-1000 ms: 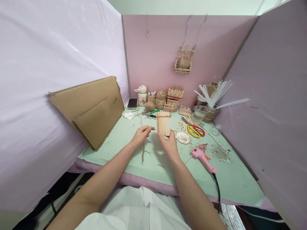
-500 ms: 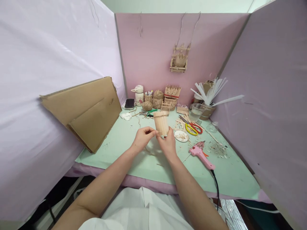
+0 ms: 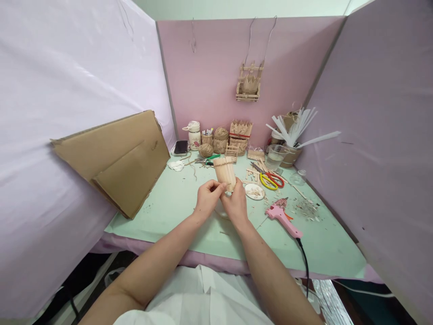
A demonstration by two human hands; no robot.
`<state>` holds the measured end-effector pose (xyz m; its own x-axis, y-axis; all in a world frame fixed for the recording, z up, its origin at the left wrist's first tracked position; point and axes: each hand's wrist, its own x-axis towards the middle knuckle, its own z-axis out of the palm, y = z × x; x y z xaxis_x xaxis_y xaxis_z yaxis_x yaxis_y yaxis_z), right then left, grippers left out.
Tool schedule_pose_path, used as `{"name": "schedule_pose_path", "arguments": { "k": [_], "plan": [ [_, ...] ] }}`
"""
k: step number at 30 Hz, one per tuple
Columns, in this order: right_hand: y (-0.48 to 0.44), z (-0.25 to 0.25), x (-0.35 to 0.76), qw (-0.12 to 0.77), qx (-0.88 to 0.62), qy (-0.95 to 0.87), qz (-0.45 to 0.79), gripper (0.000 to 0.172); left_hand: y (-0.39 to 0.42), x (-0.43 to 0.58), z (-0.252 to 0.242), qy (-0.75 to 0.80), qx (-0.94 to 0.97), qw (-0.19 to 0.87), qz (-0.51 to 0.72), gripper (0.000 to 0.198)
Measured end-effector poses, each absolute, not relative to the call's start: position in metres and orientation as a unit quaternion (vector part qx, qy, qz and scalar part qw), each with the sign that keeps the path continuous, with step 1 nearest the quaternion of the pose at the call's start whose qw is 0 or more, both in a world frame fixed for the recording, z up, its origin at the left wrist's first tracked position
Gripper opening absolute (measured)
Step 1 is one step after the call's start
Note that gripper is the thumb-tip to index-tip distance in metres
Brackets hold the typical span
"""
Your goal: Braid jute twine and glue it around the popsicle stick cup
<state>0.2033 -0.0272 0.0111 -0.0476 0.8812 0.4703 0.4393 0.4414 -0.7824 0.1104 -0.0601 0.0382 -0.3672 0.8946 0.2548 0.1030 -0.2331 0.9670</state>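
Observation:
A small piece made of upright wooden sticks [image 3: 225, 172], with a twine band near its top, is held up over the table. My right hand [image 3: 236, 203] is closed around its lower right side. My left hand [image 3: 209, 197] pinches at its lower left edge, fingertips close to my right thumb; what lies between those fingertips is too small to make out. A loop of twine hangs below the hands. Right of the piece lies a white dish [image 3: 255, 191] with wood bits.
A pink glue gun [image 3: 284, 219] and scissors [image 3: 269, 180] lie at the right. Cardboard [image 3: 118, 162] leans at the left. Twine balls, a bottle [image 3: 194, 135], a phone [image 3: 181, 147] and a plastic cup [image 3: 276, 156] stand or lie behind. A wooden swing [image 3: 249, 85] hangs on the back wall.
My left hand has moved right, onto the lower edge of the stick piece. The piece has turned slightly, and the view has shifted a little.

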Motion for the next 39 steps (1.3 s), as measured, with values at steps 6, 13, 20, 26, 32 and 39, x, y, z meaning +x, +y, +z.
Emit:
{"name": "schedule_pose_path", "arguments": {
  "k": [6,13,20,26,32,39],
  "plan": [
    [-0.028,0.011,0.204,0.491,-0.482,-0.692,0.219,0.06,-0.058,0.11,0.037,0.548,0.467,0.306,0.623,0.027],
    [-0.027,0.009,0.203,0.5,-0.479,-0.688,0.216,0.058,-0.059,0.112,0.035,0.557,0.461,0.285,0.63,0.028],
    [-0.028,0.012,0.203,0.501,-0.478,-0.688,0.219,0.057,-0.058,0.112,0.032,0.568,0.459,0.262,0.631,0.026],
    [-0.03,0.013,0.203,0.499,-0.479,-0.684,0.232,0.06,-0.06,0.112,0.033,0.581,0.462,0.256,0.619,0.027],
    [-0.031,0.012,0.203,0.5,-0.477,-0.671,0.268,0.061,-0.053,0.108,0.023,0.593,0.391,0.244,0.66,0.035],
    [-0.028,0.008,0.2,0.495,-0.429,-0.665,0.359,0.058,-0.051,0.104,0.016,0.428,0.349,0.501,0.667,0.046]
  ]
}}
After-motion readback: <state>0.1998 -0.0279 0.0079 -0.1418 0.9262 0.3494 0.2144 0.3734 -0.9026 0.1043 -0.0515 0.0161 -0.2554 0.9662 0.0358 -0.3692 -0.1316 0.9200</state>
